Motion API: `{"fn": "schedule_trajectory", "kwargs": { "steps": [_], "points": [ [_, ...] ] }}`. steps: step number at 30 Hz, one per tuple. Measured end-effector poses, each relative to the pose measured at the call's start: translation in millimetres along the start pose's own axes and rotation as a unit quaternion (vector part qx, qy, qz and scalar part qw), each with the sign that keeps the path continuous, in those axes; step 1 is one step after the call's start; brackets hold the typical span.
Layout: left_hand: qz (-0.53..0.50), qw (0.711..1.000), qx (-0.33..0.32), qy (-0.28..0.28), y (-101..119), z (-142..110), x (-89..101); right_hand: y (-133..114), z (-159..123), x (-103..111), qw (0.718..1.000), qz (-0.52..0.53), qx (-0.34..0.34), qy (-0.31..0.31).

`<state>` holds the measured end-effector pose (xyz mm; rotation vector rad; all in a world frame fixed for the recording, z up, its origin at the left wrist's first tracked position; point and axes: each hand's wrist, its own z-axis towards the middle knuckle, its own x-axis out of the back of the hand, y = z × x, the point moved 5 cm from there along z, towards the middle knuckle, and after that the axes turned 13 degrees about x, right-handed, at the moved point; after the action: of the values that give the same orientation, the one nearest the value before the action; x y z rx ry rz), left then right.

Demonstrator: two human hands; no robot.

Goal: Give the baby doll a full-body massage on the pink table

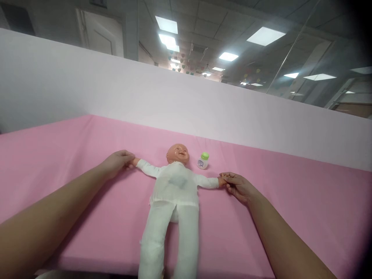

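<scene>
A baby doll point(176, 186) lies on its back in the middle, dressed in a white top and trousers, with a dark patch on its chest. Its arms are stretched out to both sides. At the left, my left hand point(117, 163) pinches the doll's hand beyond the sleeve cuff. My right hand point(236, 186) grips the doll's other hand on the right, fingers closed around it. Near the doll's head, apart from both hands, stands a small bottle point(203, 161) with a green cap and a printed label.
A pink sheet point(95, 228) covers the surface under the doll. Behind it runs a low white wall point(186, 102). Above the wall is a glass pane with ceiling lights point(266, 36) showing in it. A pale door point(99, 33) is at the upper left.
</scene>
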<state>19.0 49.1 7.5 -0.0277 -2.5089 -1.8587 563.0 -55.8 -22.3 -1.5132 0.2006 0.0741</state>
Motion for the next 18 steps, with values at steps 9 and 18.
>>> {"fn": "schedule_trajectory", "kwargs": {
  "steps": [9, 18],
  "points": [
    [-0.030, 0.999, 0.016, 0.005, 1.0, 1.1, 1.7, 3.7, 6.0, -0.1, 0.999, 0.001, 0.026, 0.035],
    [-0.051, 0.997, 0.027, -0.043, -2.5, 6.4, 6.9, 6.0, 4.6, 3.0, 0.999, 0.030, -0.018, 0.020]
  ]
}}
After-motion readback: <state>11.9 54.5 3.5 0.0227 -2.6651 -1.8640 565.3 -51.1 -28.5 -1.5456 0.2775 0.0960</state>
